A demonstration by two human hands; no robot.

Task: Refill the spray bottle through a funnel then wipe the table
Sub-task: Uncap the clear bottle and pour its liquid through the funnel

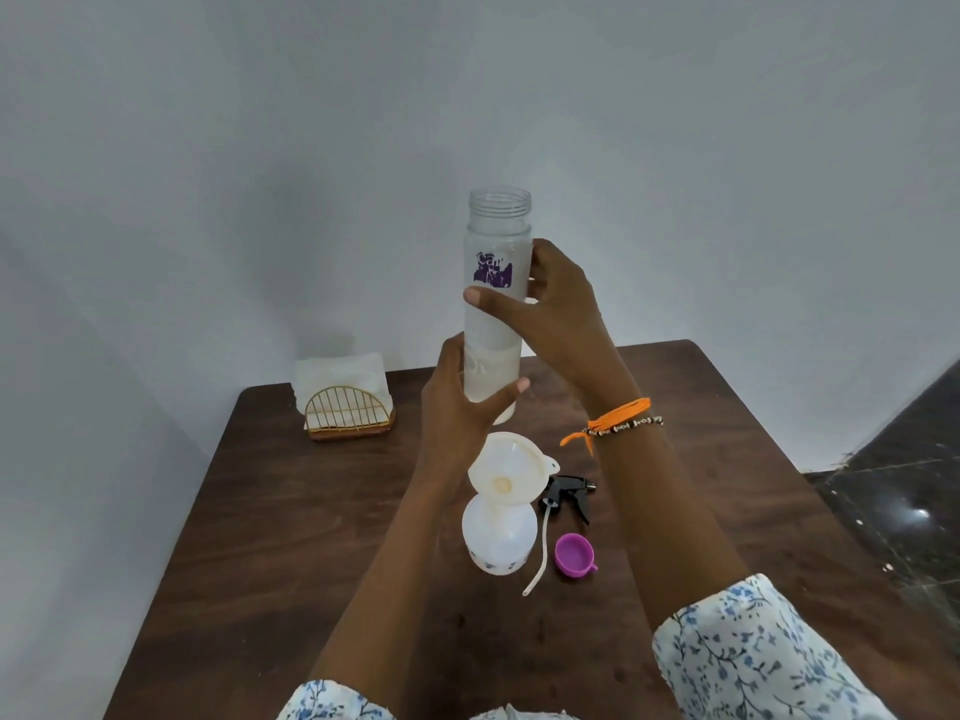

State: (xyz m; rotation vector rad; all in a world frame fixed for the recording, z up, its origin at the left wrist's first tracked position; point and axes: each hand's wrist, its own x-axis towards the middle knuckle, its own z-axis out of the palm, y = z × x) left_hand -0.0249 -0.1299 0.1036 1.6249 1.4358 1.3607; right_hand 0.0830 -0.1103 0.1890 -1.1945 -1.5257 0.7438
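A tall frosted water bottle (496, 314) with a purple print and no cap is held upright above the table. My left hand (460, 407) grips its lower end and my right hand (556, 309) grips its middle. Below it stands the white spray bottle (500, 540) with a white funnel (511, 467) seated in its neck. The black spray head (569, 493) with its white dip tube lies on the table just right of the spray bottle. A purple cap (574, 554) lies near it.
A gold wire holder with white napkins (345, 402) stands at the far left corner of the dark wooden table (291, 537). A grey wall is behind, and a dark tiled floor (904, 491) lies to the right.
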